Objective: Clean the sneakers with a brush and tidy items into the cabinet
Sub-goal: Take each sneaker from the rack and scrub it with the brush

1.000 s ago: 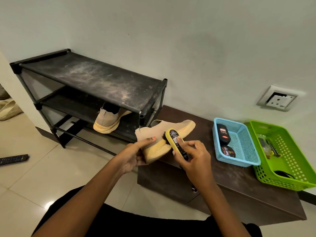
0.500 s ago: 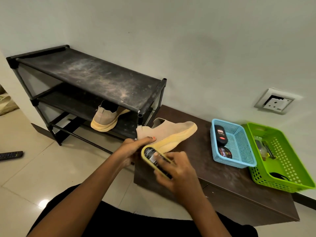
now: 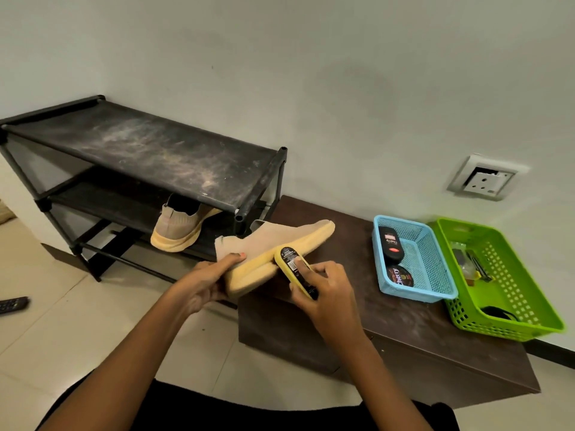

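Observation:
A beige sneaker with a yellow sole is held on its side above the left end of the brown cabinet. My left hand grips its heel, thumb on the upper. My right hand holds a yellow brush with a black label, pressed against the sole's side. The second beige sneaker stands on the middle shelf of the black shoe rack.
A blue basket with a polish bottle and a Cherry polish tin sits on the cabinet, a green basket with small items to its right. A wall socket is above. A remote lies on the floor tiles at left.
The brush moved from the sneaker's heel end forward along the sole toward its middle. The left hand keeps holding the heel.

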A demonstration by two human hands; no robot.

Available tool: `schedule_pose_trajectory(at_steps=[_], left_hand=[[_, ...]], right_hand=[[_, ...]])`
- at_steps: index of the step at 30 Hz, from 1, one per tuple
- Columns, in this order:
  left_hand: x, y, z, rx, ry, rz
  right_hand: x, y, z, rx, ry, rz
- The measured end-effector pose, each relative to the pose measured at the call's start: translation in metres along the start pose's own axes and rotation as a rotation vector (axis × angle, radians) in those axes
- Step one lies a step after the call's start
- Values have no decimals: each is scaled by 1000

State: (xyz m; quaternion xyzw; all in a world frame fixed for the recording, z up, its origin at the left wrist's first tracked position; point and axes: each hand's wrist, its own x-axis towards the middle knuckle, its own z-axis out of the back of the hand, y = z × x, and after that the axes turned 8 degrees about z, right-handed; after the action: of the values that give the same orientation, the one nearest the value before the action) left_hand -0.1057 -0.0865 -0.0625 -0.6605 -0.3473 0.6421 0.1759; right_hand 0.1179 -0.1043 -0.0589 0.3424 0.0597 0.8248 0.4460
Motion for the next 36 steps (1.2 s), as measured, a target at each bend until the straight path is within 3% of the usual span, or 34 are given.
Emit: schedule_pose_trajectory(at_steps=[4,10,17,24,27,30,36], left_hand=[[-4,16,-9,-57,48,-12],[-2,40,-30,-101,-66,-172],[-7,24,-26,-25,-20,-141],[-5,10,-9,74,46,-72],[-1,6,-6,52,73,-45],[-1,7,-7,-37,62,-18],[5,16,-6,-57,16,-52]], right_hand=[[1,-2,-8,39,15,-54],[2,3,-14,49,31,-25],[6,-12,-3,43,57,14],[10,-40,9,76,-112,-237],[6,-23,-2,66,-148,-166],[-1,3,-18,41,-79,-52],[3,14,-26,-3,-88,-9]])
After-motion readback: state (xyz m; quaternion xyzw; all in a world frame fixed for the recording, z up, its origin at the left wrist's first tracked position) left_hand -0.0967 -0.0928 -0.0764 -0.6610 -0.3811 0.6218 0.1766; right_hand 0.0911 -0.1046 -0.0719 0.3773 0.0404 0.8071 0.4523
